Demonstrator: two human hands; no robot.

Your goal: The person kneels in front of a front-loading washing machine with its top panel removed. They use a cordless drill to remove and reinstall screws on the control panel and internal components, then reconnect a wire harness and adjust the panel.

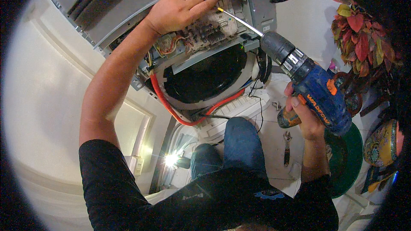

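Observation:
My right hand (307,119) is wrapped round the handle of a blue and black cordless drill (319,87). From its chuck a long silver driver bit (243,23) with a yellow tip points up and left at the circuit board (201,38) in an opened metal appliance housing (262,6). Over that board lies my left hand (179,12), its fingers curled and the index fingertip close to the bit's tip. What its fingers hold, if anything, is hidden. Wires and a small grey module (165,45) sit below my left wrist.
An orange-red hose (160,92) loops under the housing, past a black round opening (209,77). An adjustable wrench (287,147) lies on the tiled floor. A bright lamp (172,159) shines at lower left. Red-leaved plant (357,28) and a green round container (353,158) stand right.

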